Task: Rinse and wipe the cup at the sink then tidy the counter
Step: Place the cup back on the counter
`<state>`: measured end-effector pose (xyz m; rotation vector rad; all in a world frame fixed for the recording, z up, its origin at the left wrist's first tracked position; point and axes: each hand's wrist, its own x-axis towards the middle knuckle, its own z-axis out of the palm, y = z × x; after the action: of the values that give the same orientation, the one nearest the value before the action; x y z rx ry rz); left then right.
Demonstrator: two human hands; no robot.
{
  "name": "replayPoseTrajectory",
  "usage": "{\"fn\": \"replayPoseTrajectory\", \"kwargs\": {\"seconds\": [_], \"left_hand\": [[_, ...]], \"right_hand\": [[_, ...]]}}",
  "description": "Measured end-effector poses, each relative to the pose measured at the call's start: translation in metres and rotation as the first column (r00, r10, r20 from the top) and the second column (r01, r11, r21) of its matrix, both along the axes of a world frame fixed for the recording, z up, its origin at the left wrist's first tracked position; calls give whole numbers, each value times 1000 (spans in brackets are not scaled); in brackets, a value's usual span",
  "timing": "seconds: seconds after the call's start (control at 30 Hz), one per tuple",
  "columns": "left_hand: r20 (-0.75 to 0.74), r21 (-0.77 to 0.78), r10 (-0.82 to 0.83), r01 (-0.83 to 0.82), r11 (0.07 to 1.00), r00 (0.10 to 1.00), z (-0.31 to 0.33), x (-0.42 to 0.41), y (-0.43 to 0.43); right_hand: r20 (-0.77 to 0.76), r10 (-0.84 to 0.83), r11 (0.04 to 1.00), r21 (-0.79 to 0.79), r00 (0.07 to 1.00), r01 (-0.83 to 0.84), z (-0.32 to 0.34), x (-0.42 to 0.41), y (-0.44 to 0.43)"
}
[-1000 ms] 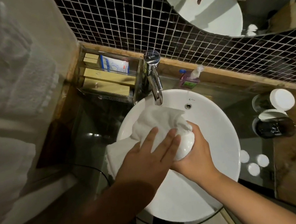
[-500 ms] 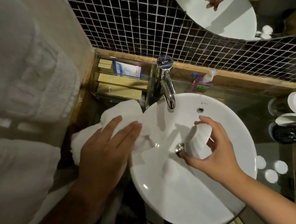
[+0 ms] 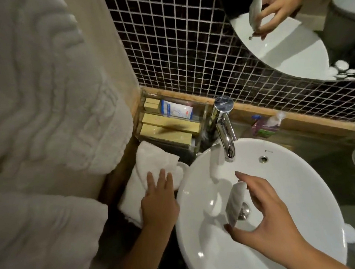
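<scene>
Head view, left hand (image 3: 158, 202) flat on towel (image 3: 150, 159), right hand (image 3: 266, 219) pinching cup (image 3: 235, 205), tap (image 3: 225, 127) lettering illegible

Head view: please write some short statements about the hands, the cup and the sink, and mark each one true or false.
1. The right hand holds the cup over the basin. True.
2. The left hand presses the towel inside the basin. False: the towel lies outside the basin, to its left, with the hand flat on it.
3. A stream of water runs from the faucet. False: no water shows under the spout.
4. A clear tray with boxes stands left of the faucet. True.
</scene>
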<state>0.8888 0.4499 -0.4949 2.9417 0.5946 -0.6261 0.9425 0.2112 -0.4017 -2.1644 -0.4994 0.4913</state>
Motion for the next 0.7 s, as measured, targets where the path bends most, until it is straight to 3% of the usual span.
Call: {"fn": "replayPoseTrajectory", "kwargs": {"seconds": [0.2, 0.33, 0.43, 0.57, 0.7], "left_hand": [[64, -6, -27, 28, 1000, 998, -12, -2, 20], [24, -177, -211, 212, 961, 977, -20, 3, 44], [5, -105, -328, 327, 939, 945, -27, 1, 52], [162, -39, -328, 339, 940, 931, -37, -8, 59], [211, -15, -173, 181, 983, 962, -43, -4, 53]], "right_hand": [[4, 6, 1000, 12, 1000, -6, -6, -5, -6], [-16, 1, 1000, -10, 1000, -1, -6, -6, -8], [-49, -1, 1000, -18, 999, 0, -10, -8, -9], [-62, -3, 996, -89, 998, -3, -15, -6, -10], [-53, -1, 987, -160, 999, -8, -15, 3, -11]]}}
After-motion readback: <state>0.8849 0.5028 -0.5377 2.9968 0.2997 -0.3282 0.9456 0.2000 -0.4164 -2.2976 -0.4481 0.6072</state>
